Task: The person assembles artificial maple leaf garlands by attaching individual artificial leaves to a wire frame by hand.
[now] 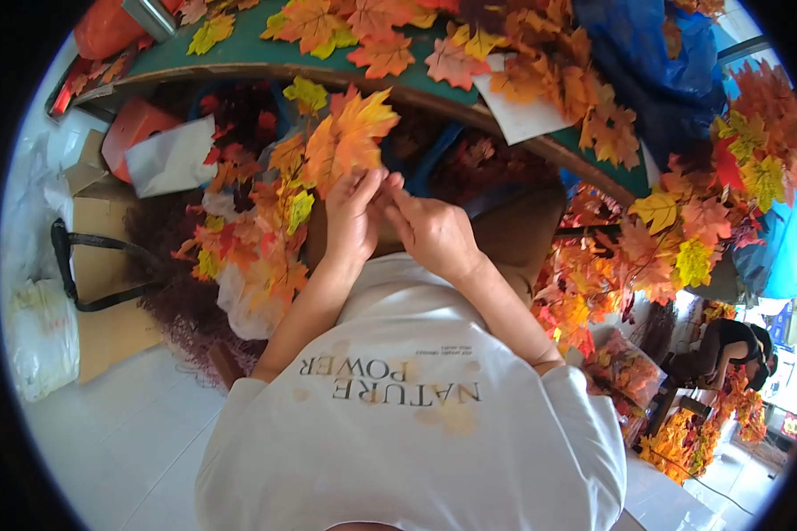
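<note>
My left hand (352,219) and my right hand (434,232) meet in front of my lap, fingertips together. Orange and yellow artificial maple leaves (350,133) stand out just beyond the fingers of my left hand, which is closed on their stem end. The fingers of my right hand are bent in a pinch against the left fingertips; what lies between them is too small and hidden to make out. Below and left of these leaves hangs a bunch of red, orange and yellow maple leaves (261,234).
A green table (248,44) with a wooden edge curves ahead, strewn with leaves and a white sheet (522,111). Leaf garlands (673,234) hang at right. At left stand a cardboard box (106,230) and plastic bags (40,336). Another person (726,350) bends over leaves far right.
</note>
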Action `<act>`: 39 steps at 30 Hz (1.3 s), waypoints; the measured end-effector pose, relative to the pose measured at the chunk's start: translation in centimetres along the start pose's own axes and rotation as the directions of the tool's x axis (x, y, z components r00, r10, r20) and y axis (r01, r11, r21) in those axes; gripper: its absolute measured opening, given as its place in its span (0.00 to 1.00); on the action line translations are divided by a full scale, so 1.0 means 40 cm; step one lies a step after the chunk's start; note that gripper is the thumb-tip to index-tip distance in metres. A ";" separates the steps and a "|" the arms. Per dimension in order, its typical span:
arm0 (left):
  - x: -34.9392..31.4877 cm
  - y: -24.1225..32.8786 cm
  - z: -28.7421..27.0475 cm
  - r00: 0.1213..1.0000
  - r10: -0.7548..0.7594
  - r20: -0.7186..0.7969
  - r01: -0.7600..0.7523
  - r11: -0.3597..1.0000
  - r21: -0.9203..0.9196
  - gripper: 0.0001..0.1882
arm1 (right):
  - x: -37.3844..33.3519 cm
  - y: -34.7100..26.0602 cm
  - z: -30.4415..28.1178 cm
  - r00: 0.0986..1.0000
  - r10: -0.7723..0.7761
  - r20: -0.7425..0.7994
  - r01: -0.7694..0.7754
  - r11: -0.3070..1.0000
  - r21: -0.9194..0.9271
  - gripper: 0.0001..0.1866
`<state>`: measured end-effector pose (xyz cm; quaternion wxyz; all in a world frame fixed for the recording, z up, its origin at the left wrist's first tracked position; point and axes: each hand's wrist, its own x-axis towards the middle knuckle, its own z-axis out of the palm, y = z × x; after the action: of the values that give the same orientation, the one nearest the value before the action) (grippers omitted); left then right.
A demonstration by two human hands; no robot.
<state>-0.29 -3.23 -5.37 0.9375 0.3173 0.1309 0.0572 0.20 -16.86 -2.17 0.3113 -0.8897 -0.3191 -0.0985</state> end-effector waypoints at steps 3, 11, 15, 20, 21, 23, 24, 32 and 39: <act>0.010 0.007 -0.016 0.997 -0.072 -0.016 0.068 0.981 -0.183 0.04 | 0.048 0.029 -0.059 0.977 -0.128 -0.170 0.151 0.981 0.126 0.10; 0.015 -0.002 -0.042 0.948 -0.306 0.085 0.316 0.887 -0.336 0.04 | 0.316 0.140 -0.182 0.851 -0.255 -0.459 0.221 0.967 -0.127 0.06; 0.019 0.006 -0.038 0.943 -0.293 0.157 0.326 0.907 -0.266 0.09 | 0.427 0.202 -0.126 0.901 -0.279 -0.331 0.218 0.953 -0.210 0.07; 0.033 0.027 -0.035 0.948 -0.280 0.154 0.312 0.915 -0.255 0.08 | 0.467 0.239 -0.113 0.950 -0.301 -0.087 0.248 0.891 -0.379 0.09; 0.033 0.028 -0.040 0.951 -0.277 0.138 0.304 0.919 -0.251 0.09 | 0.469 0.229 -0.118 0.950 -0.303 -0.081 0.252 0.891 -0.377 0.09; 0.038 0.031 -0.044 0.954 -0.271 0.131 0.297 0.919 -0.259 0.09 | 0.473 0.209 -0.134 0.886 -0.426 -0.183 0.311 0.838 -0.447 0.09; 0.037 0.031 -0.044 0.953 -0.272 0.130 0.298 0.919 -0.258 0.09 | 0.475 0.219 -0.137 0.888 -0.423 -0.182 0.309 0.839 -0.448 0.09; 0.026 0.036 -0.040 0.951 -0.274 0.141 0.301 0.924 -0.237 0.09 | 0.514 0.255 -0.198 0.945 0.051 -0.324 -0.061 0.998 -0.021 0.08; 0.005 0.049 -0.015 0.980 -0.187 0.073 0.198 0.960 -0.197 0.14 | 0.384 0.222 -0.201 0.876 0.478 -0.066 -0.004 0.144 0.990 0.05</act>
<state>-0.30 -1.29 -4.66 0.9693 0.2070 0.1291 -0.0296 17.93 -19.38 5.54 0.8674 -0.4888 -0.0915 0.0146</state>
